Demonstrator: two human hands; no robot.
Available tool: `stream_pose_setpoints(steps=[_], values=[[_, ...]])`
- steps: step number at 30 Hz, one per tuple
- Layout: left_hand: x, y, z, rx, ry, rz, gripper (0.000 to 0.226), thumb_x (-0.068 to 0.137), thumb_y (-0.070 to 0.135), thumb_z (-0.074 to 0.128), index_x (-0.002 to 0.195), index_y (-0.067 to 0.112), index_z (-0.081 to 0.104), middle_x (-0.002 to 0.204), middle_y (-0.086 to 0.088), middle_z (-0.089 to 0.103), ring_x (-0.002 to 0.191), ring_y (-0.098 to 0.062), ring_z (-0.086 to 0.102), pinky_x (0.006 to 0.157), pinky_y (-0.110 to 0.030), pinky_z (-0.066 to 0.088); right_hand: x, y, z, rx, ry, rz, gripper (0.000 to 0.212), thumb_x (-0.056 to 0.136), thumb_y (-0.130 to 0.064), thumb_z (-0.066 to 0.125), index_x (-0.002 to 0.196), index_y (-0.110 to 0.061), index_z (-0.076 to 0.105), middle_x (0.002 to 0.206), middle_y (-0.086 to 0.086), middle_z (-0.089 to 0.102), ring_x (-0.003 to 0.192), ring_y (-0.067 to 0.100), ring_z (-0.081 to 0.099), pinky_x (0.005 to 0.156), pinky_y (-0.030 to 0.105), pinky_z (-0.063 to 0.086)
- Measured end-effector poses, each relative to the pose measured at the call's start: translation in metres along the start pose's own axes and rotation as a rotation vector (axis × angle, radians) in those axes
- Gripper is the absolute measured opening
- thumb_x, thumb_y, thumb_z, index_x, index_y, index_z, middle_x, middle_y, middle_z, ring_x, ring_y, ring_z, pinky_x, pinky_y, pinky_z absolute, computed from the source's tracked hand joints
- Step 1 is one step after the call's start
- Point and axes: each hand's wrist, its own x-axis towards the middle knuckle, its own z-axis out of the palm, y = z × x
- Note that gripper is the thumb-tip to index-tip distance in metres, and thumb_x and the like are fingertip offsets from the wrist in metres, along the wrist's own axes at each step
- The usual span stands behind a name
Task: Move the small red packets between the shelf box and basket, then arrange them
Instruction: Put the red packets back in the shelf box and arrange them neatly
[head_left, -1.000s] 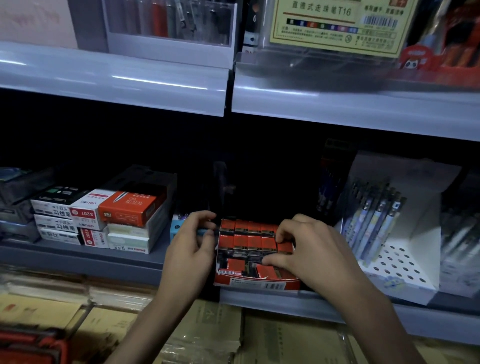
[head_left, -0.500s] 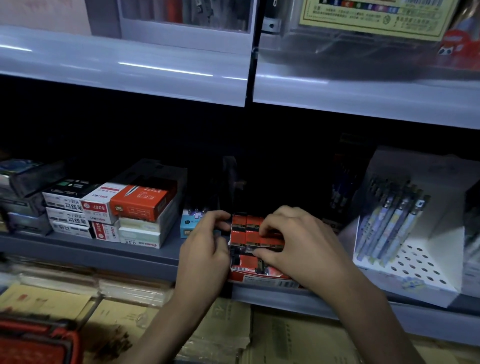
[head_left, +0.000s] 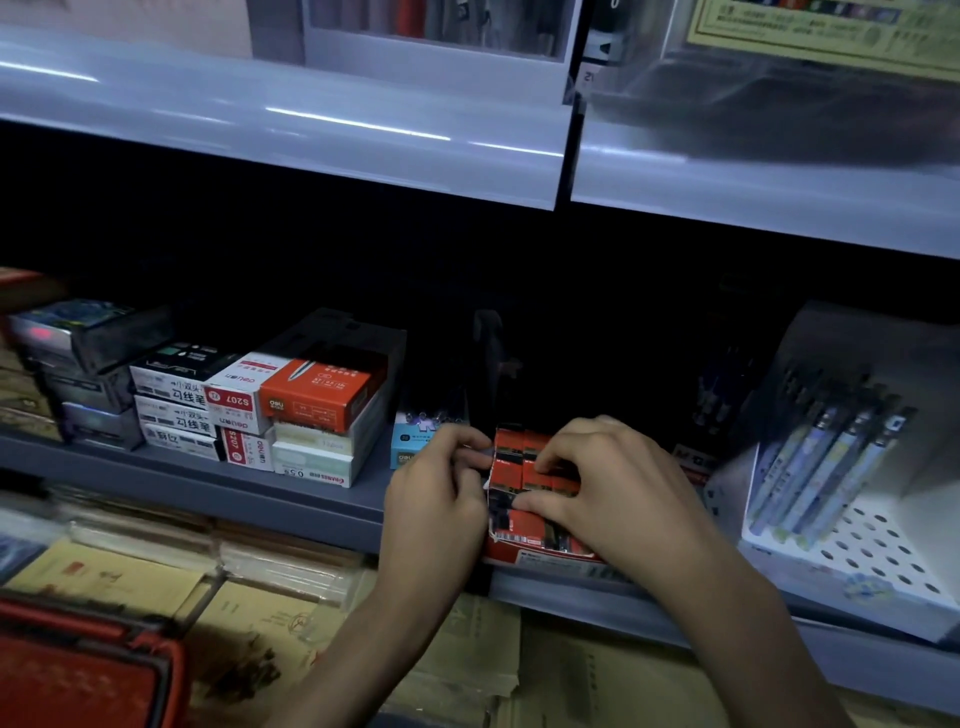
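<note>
The red packets sit in rows inside the shelf box, which stands at the front edge of the shelf. My right hand has a narrow grip, thumb and curled fingers pinching packets in the middle rows. My left hand curls on the box's left wall, bracing it. I judge this to be the arranging step. The next move calls for squaring that row without tipping its neighbours. The red basket lies low to the left, well apart. Stacked boxes and a pen display flank the box.
</note>
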Motion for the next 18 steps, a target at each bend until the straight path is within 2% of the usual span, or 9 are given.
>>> stream_pose_setpoints(steps=[7, 11, 14, 18], values=[[-0.001, 0.004, -0.002, -0.006, 0.0, -0.004, 0.032, 0.094, -0.001, 0.05, 0.095, 0.027, 0.066, 0.086, 0.014, 0.073, 0.082, 0.0, 0.068, 0.073, -0.038, 0.059, 0.0, -0.007, 0.004, -0.071, 0.057, -0.061, 0.039, 0.087, -0.06, 0.065, 0.111, -0.03, 0.071, 0.108, -0.014, 0.064, 0.106, 0.01, 0.054, 0.091, 0.028, 0.044], [0.0, 0.005, -0.003, -0.015, -0.024, -0.018, 0.032, 0.094, 0.001, 0.05, 0.096, 0.028, 0.066, 0.086, 0.013, 0.073, 0.077, -0.002, 0.068, 0.065, -0.035, 0.057, -0.003, -0.004, 0.0, -0.001, 0.025, -0.057, 0.034, 0.087, -0.053, 0.07, 0.113, -0.031, 0.071, 0.111, -0.016, 0.063, 0.106, 0.008, 0.051, 0.094, 0.028, 0.043], [0.001, 0.005, -0.004, -0.022, -0.023, -0.03, 0.031, 0.095, 0.002, 0.05, 0.095, 0.028, 0.067, 0.086, 0.013, 0.074, 0.073, -0.004, 0.067, 0.059, -0.03, 0.052, -0.008, 0.0, -0.014, 0.186, 0.025, -0.015, 0.02, 0.082, -0.044, 0.079, 0.1, -0.036, 0.074, 0.102, -0.021, 0.06, 0.1, -0.001, 0.05, 0.089, 0.024, 0.046], [0.004, 0.004, -0.004, -0.044, -0.026, -0.044, 0.031, 0.095, 0.002, 0.05, 0.094, 0.029, 0.067, 0.085, 0.014, 0.075, 0.071, -0.005, 0.068, 0.061, -0.038, 0.057, -0.011, 0.002, -0.025, 0.286, -0.11, 0.06, 0.007, 0.078, -0.037, 0.085, 0.08, -0.034, 0.078, 0.087, -0.016, 0.063, 0.086, 0.0, 0.059, 0.08, 0.028, 0.053]])
